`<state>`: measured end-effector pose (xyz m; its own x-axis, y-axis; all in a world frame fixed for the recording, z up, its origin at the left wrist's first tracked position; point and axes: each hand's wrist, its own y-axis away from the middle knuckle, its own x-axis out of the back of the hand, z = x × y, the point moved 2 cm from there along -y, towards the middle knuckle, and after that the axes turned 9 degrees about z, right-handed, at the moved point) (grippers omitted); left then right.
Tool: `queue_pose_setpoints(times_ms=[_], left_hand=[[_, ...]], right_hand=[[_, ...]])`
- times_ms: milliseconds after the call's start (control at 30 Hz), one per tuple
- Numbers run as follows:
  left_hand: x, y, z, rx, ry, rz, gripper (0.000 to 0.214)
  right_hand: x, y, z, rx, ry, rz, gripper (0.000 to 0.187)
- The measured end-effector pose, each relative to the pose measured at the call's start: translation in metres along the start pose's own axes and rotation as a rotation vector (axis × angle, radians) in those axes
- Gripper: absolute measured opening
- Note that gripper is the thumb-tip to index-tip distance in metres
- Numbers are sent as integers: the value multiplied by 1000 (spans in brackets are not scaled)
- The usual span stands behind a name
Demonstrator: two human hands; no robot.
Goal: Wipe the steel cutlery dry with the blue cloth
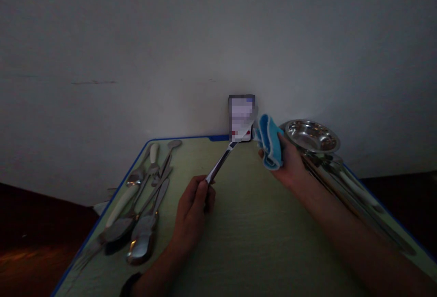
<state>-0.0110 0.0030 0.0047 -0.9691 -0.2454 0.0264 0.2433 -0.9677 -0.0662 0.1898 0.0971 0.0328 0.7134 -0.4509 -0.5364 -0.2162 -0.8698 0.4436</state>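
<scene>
My left hand [195, 203] is closed around the lower end of a table knife [219, 164]. The knife slants up and to the right, its pale blade crossing in front of an upright phone [241, 108]. In my right hand [288, 158] is a folded blue cloth [270, 144] with whitish edges, gripped between thumb and fingers. The cloth is just right of the blade tip, with a small gap between them. Both hands are above the table, and the fingers behind the cloth are mostly hidden.
Several spoons, forks and knives [141, 238] lie along the table's left side. A shiny metal bowl [312, 136] stands at the back right, with long cutlery [358, 187] near it, partly behind my right arm. The green table [235, 242] has a blue rim and meets a grey wall [205, 37].
</scene>
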Motion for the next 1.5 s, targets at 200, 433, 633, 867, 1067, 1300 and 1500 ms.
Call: queue_pose_setpoints(times_ms=[200, 433, 633, 867, 1067, 1300, 1500], left_hand=[[2, -3, -2, -46, 37, 100, 19], [6, -6, 4, -154, -148, 219, 18], [7, -8, 8, -191, -187, 239, 18], [6, -10, 7, -196, -160, 257, 19], [9, -13, 5, -215, -128, 284, 19], [24, -20, 8, -321, -79, 338, 20], [22, -20, 11, -221, 88, 145, 17]], right_hand=[[1, 21, 41, -209, 428, -203, 40], [4, 24, 54, 423, 1193, -580, 40], [-4, 51, 39, 1081, 1501, -463, 47], [1, 74, 56, 1012, 1645, -719, 69], [-2, 65, 53, 608, 1273, -828, 38], [-7, 53, 50, 96, 916, -861, 33], [8, 16, 45, 720, 1108, -471, 31]])
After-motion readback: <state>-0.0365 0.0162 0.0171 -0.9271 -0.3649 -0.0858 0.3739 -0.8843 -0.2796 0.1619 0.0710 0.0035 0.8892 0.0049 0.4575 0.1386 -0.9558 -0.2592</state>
